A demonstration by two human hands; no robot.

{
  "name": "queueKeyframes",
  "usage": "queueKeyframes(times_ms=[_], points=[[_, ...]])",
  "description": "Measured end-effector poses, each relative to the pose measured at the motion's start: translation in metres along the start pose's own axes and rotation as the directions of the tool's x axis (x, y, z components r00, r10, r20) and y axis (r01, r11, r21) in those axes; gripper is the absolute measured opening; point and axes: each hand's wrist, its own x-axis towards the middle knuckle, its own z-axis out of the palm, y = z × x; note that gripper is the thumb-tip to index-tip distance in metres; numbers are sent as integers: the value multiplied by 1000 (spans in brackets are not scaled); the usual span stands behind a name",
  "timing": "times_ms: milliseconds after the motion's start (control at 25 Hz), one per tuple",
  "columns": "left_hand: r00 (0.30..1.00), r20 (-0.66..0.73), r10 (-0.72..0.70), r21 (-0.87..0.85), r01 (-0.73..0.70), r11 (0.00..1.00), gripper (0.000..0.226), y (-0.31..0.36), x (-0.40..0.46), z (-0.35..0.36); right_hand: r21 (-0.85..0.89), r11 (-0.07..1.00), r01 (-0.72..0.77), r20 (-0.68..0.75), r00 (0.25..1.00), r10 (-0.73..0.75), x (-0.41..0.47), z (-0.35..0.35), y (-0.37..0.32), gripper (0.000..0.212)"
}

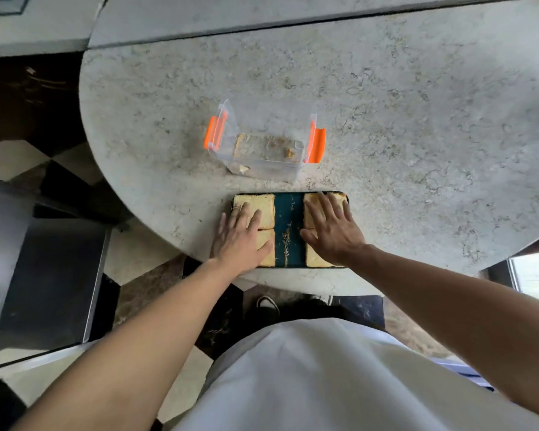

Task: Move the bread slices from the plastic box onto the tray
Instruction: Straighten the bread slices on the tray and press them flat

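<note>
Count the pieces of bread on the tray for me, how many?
4 on the tray: far left slice, near left slice, far right slice, near right slice. Hands cover parts, so more may be hidden.

Bare counter (pixel 386 119) lies open all around. The clear box (pixel 266 163) stands just behind the tray (pixel 288 225), its tall walls possibly blocking a low reach.

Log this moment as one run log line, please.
left hand: flat on left bread slices | right hand: flat on right slices | tray: middle bare | plastic box: crumbs left
</note>
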Motion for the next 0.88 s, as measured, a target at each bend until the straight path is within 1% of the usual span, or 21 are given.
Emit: queueKeyframes(times_ms=[120, 200, 280, 360, 440, 520, 640, 720, 880], points=[[999, 22, 33, 34, -34, 999, 87, -5, 2, 1, -45, 998, -45, 9, 999, 45, -9, 4, 3, 76], [997, 29, 66, 29, -67, 997, 89, -8, 6, 0, -13, 996, -83, 14, 996, 84, -17, 3, -3, 76], [997, -5, 82, 21, -82, 996, 89, -10, 8, -1, 3, 993, -121, 1, 993, 121, -23, 6, -10, 77], [996, -22, 91, -3, -91, 996, 89, -8, 10, -5, 24, 985, -169, 20, 985, 169, -30, 8, -14, 79], [997, 2, 74, -31, -74, 997, 90, -5, 8, -7, 53, 975, -215, 54, 976, 212, -39, 13, -18, 80], [999, 29, 44, -44, -43, 998, 92, -3, 3, -6, 77, 973, -218, 73, 974, 213, -44, 17, -19, 81], [1000, 21, 13, -56, -12, 998, 93, -5, -2, -7, 80, 978, -192, 62, 980, 187, -40, 13, -18, 81], [999, 51, -7, -60, 10, 998, 93, -6, -11, -7, 86, 981, -174, 81, 983, 168, -38, 11, -18, 81], [999, 25, -46, -41, 47, 998, 93, -4, -18, -6, 60, 987, -152, 77, 986, 147, -42, 10, -14, 82]])
